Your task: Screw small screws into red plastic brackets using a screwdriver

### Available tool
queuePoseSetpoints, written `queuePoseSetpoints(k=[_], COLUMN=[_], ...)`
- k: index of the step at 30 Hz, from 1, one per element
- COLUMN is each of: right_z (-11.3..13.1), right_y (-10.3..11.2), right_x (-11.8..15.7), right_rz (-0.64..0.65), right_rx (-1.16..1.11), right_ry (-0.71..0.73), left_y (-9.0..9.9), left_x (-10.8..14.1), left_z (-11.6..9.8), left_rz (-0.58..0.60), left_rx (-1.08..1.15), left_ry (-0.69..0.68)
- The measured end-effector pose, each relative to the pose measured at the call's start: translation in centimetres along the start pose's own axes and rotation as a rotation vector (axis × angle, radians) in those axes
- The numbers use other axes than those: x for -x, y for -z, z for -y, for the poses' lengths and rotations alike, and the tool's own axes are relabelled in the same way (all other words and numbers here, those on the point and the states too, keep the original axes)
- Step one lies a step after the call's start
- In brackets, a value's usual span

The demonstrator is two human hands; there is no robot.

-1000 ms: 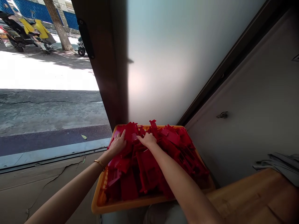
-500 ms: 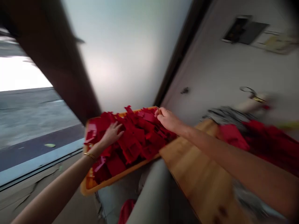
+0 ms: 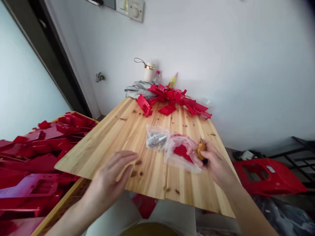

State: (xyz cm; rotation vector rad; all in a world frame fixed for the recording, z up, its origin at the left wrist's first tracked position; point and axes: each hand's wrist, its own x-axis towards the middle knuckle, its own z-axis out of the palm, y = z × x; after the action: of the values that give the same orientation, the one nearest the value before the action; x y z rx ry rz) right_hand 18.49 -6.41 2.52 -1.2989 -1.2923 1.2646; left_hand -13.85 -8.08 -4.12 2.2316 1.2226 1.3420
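My right hand (image 3: pixel 215 160) is closed around a small tool with a rounded orange-brown handle (image 3: pixel 201 150), its thin metal tip pointing up. Beside those fingers lies a clear plastic bag (image 3: pixel 172 154) with small red pieces (image 3: pixel 182 152) inside, its edge close to or touching the hand. To its left is a second clear bag (image 3: pixel 157 139) of small grey metal-looking parts. My left hand (image 3: pixel 114 170) hovers over the near left part of the wooden table (image 3: pixel 110 134), fingers stretched out and holding nothing.
Red plastic parts (image 3: pixel 172 95) are heaped at the table's far end beside grey bundled material (image 3: pixel 140 89), a white cup (image 3: pixel 149 70) and a bottle (image 3: pixel 157 77). At left, an orange basket (image 3: pixel 61 207) overflows with red parts. A red stool (image 3: pixel 270 175) stands right.
The view has swung right from the basket to the table. My left hand has left the red parts in the basket, and my right hand has moved from its rim to beside the bags.
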Motion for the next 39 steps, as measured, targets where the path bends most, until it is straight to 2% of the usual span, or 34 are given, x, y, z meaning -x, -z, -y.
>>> queuePoseSetpoints(k=[3, 6, 8, 11, 15, 18, 20, 22, 26, 28, 31, 35, 39], right_z=[-3.9, -7.0, -8.6, -10.2, -10.9, -11.0, -11.1, -11.0, -10.5, -10.1, -9.6, -9.2, -9.1], right_y=[3.2, 4.9, 5.7, 6.6, 7.5, 7.7, 7.6, 7.3, 6.4, 5.8, 5.1, 4.1, 3.2], right_x=[3.0, 4.8, 5.5, 6.0, 6.2, 6.1, 6.1, 5.9, 5.6, 5.3, 4.7, 3.8, 3.3], right_rz=[-0.076, -0.117, -0.120, -0.084, -0.026, 0.024, 0.069, 0.107, 0.142, 0.142, 0.094, 0.029, 0.028], right_rx=[-0.112, -0.284, -0.373, -0.441, -0.487, -0.472, -0.441, -0.397, -0.243, -0.125, 0.079, 0.279, 0.349], right_ry=[-0.102, -0.138, -0.156, -0.180, -0.207, -0.214, -0.218, -0.210, -0.170, -0.140, -0.035, 0.113, 0.106], left_y=[-7.5, -13.5, -16.1, -18.1, -18.7, -18.6, -18.3, -17.9, -17.4, -17.3, -17.2, -16.6, -15.8], left_x=[-3.3, -6.1, -7.5, -8.6, -8.7, -8.2, -7.7, -7.2, -6.6, -6.5, -6.4, -6.0, -5.6], left_z=[-2.1, -2.1, -1.7, -1.4, -1.8, -2.2, -2.7, -3.7, -6.2, -7.0, -7.3, -7.2, -6.8], left_rz=[0.225, 0.383, 0.447, 0.528, 0.638, 0.611, 0.507, 0.381, 0.213, 0.155, 0.106, 0.081, 0.090], left_rx=[0.156, 0.136, 0.056, -0.107, -0.305, -0.272, -0.096, 0.187, 0.830, 1.025, 1.104, 1.103, 1.124], left_ry=[-0.038, 0.027, 0.069, 0.117, 0.178, 0.223, 0.246, 0.361, 0.861, 0.994, 1.016, 0.951, 0.916])
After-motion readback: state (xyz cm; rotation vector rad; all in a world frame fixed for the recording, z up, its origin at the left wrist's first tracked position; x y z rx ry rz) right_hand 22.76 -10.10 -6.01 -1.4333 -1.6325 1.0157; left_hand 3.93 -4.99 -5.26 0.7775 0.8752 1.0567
